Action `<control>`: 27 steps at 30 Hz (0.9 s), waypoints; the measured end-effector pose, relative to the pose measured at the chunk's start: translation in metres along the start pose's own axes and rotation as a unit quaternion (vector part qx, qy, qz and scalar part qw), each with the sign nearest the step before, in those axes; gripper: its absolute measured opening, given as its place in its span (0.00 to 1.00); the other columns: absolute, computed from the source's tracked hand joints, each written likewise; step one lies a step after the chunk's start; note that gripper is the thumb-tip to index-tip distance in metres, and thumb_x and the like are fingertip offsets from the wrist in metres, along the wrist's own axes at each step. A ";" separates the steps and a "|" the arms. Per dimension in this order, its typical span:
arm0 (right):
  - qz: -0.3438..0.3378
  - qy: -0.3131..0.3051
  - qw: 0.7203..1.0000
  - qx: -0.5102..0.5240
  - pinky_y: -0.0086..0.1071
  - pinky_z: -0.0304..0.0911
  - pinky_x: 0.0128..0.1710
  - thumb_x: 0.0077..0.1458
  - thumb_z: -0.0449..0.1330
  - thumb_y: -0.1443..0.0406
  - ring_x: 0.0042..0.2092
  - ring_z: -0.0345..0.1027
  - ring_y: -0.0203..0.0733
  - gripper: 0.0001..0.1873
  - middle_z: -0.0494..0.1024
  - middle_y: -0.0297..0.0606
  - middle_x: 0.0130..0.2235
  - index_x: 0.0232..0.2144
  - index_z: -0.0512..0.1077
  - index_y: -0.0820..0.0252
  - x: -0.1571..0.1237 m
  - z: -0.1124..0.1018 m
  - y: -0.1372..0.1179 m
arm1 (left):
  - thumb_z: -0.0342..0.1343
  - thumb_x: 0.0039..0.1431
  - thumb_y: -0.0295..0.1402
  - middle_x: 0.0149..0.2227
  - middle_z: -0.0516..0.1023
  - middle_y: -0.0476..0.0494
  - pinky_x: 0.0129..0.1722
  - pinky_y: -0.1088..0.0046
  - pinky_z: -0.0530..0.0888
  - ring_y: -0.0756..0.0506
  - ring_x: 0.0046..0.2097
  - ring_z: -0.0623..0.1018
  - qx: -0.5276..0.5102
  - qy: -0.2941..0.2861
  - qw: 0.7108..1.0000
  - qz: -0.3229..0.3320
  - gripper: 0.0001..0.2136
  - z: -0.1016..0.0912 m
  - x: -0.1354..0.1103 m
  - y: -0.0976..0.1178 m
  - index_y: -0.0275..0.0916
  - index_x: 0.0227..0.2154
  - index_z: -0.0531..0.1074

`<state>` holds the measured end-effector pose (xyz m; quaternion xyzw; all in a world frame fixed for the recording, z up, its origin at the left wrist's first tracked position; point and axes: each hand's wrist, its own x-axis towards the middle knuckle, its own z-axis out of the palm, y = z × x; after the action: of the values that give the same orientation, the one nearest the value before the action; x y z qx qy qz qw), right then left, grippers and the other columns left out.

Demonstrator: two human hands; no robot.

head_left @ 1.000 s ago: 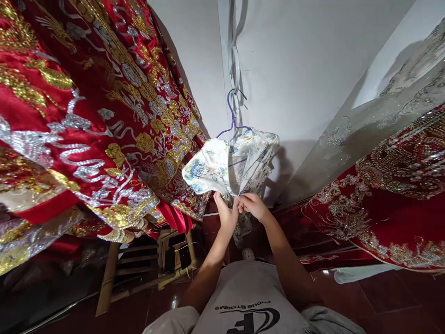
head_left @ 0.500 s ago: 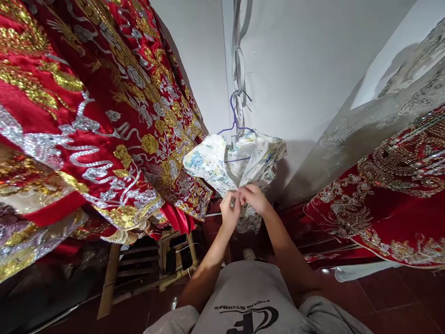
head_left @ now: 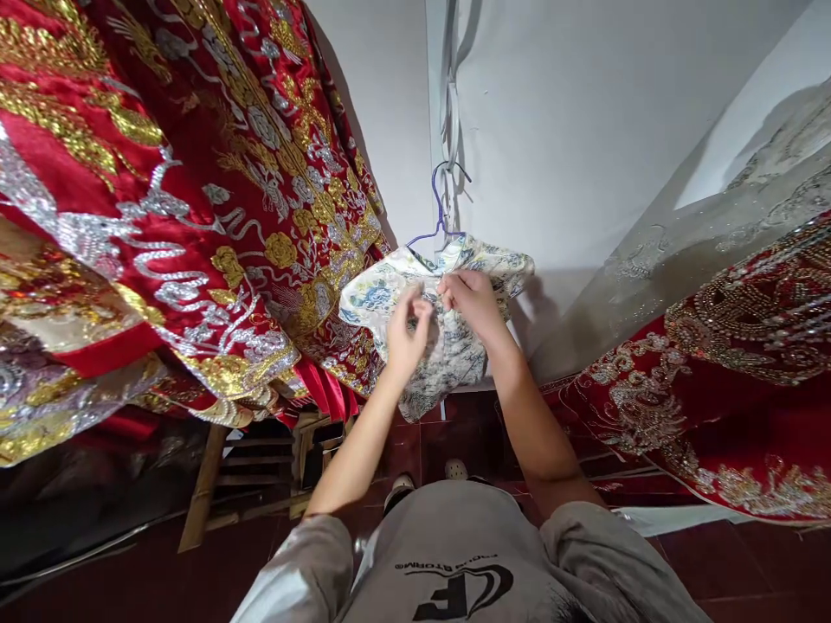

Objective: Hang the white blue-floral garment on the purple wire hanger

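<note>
A white short-sleeved blouse (head_left: 447, 355) with a blue and yellow floral print hangs on a purple wire hanger (head_left: 440, 208) against the wall. Its front edges now meet near the neckline. My right hand (head_left: 471, 298) pinches the blouse just below the collar, thumb against fingers. Left of it, my left hand (head_left: 408, 329) is raised in front of the blouse's chest, its fingers curved and thumb apart, with nothing visible between them. Any fastener at the right fingertips is too small or hidden to make out.
A white ring chain (head_left: 449, 121) carries the hanger. Red embroidered gowns crowd both sides, one on the left (head_left: 279, 216) and a beaded one on the right (head_left: 733, 372). A bamboo chair (head_left: 204, 493) stands low on the left, over a dark red tiled floor (head_left: 467, 433).
Both hands have risen from the blouse's lower front to its neckline. They have separated, the left coming off the cloth. The open neck has drawn together.
</note>
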<state>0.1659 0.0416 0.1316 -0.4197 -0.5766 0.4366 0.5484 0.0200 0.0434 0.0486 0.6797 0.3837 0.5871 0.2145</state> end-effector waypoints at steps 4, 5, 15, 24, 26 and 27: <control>-0.045 0.006 0.997 -0.059 0.27 0.54 0.25 0.57 0.53 0.66 0.20 0.59 0.33 0.13 0.67 0.28 0.16 0.22 0.70 0.59 0.004 -0.004 0.000 | 0.52 0.70 0.37 0.39 0.81 0.42 0.43 0.69 0.74 0.47 0.40 0.78 0.111 -0.019 0.987 0.113 0.10 -0.008 0.054 0.043 0.38 0.42 0.76; -0.048 0.012 0.996 -0.080 0.28 0.54 0.25 0.57 0.53 0.67 0.20 0.59 0.33 0.14 0.67 0.28 0.16 0.21 0.70 0.59 0.007 -0.004 0.002 | 0.52 0.70 0.38 0.37 0.81 0.42 0.42 0.70 0.73 0.47 0.39 0.78 0.128 -0.032 0.983 0.129 0.11 -0.009 0.061 0.050 0.38 0.38 0.76; 0.074 -0.074 0.992 -0.076 0.29 0.55 0.26 0.52 0.54 0.65 0.20 0.59 0.34 0.15 0.66 0.30 0.15 0.15 0.67 0.58 -0.038 -0.009 0.080 | 0.49 0.69 0.44 0.31 0.72 0.48 0.43 0.65 0.70 0.47 0.39 0.74 -0.104 0.313 0.939 -0.096 0.16 -0.084 0.027 -0.025 0.42 0.28 0.64; 0.144 -0.064 0.983 -0.097 0.31 0.58 0.29 0.57 0.53 0.58 0.24 0.63 0.38 0.17 0.70 0.32 0.19 0.20 0.69 0.57 -0.075 -0.022 0.101 | 0.67 0.50 0.44 0.28 0.72 0.50 0.35 0.73 0.70 0.50 0.31 0.73 -0.292 0.205 0.873 -0.332 0.16 -0.006 -0.059 -0.029 0.39 0.26 0.68; 0.128 -0.023 0.980 -0.151 0.33 0.62 0.35 0.60 0.54 0.52 0.32 0.69 0.42 0.19 0.75 0.36 0.26 0.23 0.70 0.57 -0.073 -0.029 0.098 | 0.67 0.52 0.44 0.32 0.75 0.47 0.39 0.72 0.71 0.48 0.35 0.75 -0.302 0.118 0.898 -0.298 0.14 0.008 -0.058 -0.006 0.39 0.29 0.73; 0.113 -0.018 0.981 -0.156 0.34 0.63 0.38 0.62 0.53 0.50 0.36 0.70 0.44 0.21 0.77 0.38 0.30 0.26 0.71 0.56 -0.072 -0.031 0.095 | 0.66 0.55 0.45 0.33 0.76 0.47 0.40 0.71 0.71 0.47 0.36 0.75 -0.286 0.068 0.916 -0.272 0.14 0.014 -0.057 0.006 0.39 0.30 0.75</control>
<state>0.2008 -0.0014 0.0216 -0.5547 -0.5966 0.4080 0.4123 0.0337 -0.0016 0.0139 0.4170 0.3832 0.6355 0.5247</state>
